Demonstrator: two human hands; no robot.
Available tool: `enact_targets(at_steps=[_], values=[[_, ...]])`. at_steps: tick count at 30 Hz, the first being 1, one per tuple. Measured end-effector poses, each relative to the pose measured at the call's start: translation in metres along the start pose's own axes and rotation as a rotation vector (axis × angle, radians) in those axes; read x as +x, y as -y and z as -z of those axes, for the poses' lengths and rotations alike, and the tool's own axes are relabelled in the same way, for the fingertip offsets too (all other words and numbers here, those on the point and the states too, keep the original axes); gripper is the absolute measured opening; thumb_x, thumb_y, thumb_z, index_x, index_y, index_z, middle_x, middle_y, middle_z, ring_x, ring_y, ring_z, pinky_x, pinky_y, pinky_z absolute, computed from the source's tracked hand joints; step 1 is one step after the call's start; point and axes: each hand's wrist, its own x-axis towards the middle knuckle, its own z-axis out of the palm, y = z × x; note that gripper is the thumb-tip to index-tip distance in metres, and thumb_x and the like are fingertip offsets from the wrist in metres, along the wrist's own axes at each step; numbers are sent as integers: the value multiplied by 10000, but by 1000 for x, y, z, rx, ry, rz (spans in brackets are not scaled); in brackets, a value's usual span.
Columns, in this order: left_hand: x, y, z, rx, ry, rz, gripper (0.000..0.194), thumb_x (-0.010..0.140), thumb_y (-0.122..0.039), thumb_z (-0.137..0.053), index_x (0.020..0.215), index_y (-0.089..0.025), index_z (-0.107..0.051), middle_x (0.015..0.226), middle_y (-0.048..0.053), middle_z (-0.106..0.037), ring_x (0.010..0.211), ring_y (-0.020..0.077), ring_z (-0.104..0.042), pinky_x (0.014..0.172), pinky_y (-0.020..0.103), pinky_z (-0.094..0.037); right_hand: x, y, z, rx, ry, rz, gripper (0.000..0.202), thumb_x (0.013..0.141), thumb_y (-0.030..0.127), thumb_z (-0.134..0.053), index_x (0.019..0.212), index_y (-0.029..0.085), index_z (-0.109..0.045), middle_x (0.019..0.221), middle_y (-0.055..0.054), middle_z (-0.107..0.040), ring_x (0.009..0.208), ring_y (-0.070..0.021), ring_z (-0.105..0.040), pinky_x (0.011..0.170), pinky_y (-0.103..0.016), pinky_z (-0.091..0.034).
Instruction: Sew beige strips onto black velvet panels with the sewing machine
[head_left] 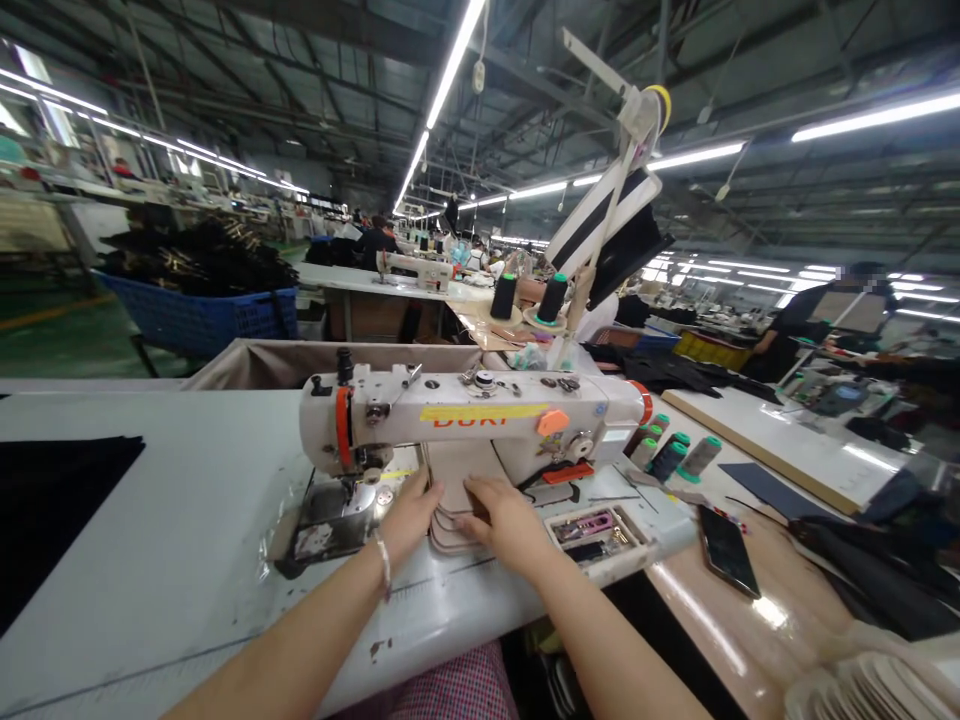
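Black fabric point(60, 510) lies on the worktop point(195, 490) at frame left; at center, the left hand point(411, 512) and right hand point(510, 518) grasp opposite sides of stacked beige panels point(454, 478), apparently to keep the layers even by the sewing machine point(476, 418); at lower right, a tool tray point(622, 562) sits open, seemingly for quick reach, near a smartphone point(727, 550).

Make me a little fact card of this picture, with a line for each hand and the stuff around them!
Left hand: touching the left edge of the beige pieces
Right hand: on their right side
Beige pieces: stacked, partly under the machine's arm
Sewing machine: white, orange trim
Small tray: right of the hands
Phone: right of the tray
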Motion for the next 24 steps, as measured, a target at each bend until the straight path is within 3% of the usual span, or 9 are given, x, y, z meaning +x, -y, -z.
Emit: enact_targets(at_steps=[3, 6, 10, 14, 18, 21, 24], values=[[-29, -5, 43, 241, 226, 21, 497, 746, -392, -703, 1194, -177, -678, 1325, 107, -624, 1323, 305, -483, 1191, 454, -244, 6, -6, 2, -117, -11, 17, 546, 856, 491, -704, 1317, 224, -584, 1369, -102, -562, 1263, -285, -495, 1082, -403, -346], [-61, -14, 88, 538, 488, 50, 473, 879, -482, -555, 1273, -236, -646, 1390, 68, -577, 1317, 285, -489, 1183, 451, -268, 10, -7, 1, -226, -36, 9, 585, 865, 538, -682, 1311, 180, -557, 1339, -144, -567, 1244, -296, -504, 1062, -414, -355], [-88, -25, 123, 612, 523, 92, 417, 929, -503, -495, 1245, -286, -656, 1359, 23, -597, 1289, 272, -508, 1168, 432, -299, 16, 0, 0, -346, -30, 12, 570, 873, 622, -622, 1221, 172, -580, 1110, -127, -665, 1087, -293, -593, 968, -401, -413], [-93, -28, 128, 489, 479, 169, 410, 941, -493, -482, 1244, -266, -640, 1290, 24, -641, 1220, 253, -570, 1103, 388, -395, 26, 6, -1, -445, -31, 14, 448, 938, 596, -525, 1035, 176, -647, 960, -116, -690, 951, -275, -642, 858, -368, -458], [-93, -27, 125, 449, 471, 140, 385, 934, -473, -506, 1208, -245, -651, 1254, 34, -659, 1191, 253, -591, 1083, 391, -418, 31, 5, 1, -502, -52, 36, 272, 1008, 351, -465, 999, 195, -688, 908, -87, -716, 877, -219, -675, 797, -309, -491], [-95, -23, 125, 463, 459, 83, 370, 931, -468, -522, 1185, -235, -657, 1254, 50, -655, 1192, 262, -589, 1097, 427, -409, 21, 7, 7, -520, -118, 64, 281, 962, 162, -493, 1187, 200, -658, 1111, -93, -708, 1035, -208, -655, 923, -318, -485], [-99, -19, 125, 363, 426, 86, 420, 955, -467, -496, 1277, -213, -588, 1293, 86, -627, 1205, 250, -589, 1103, 424, -420, -10, 25, 12, -511, -244, 109, 419, 984, 100, -396, 1355, 207, -558, 1338, -87, -608, 1296, -224, -506, 1146, -443, -319]])
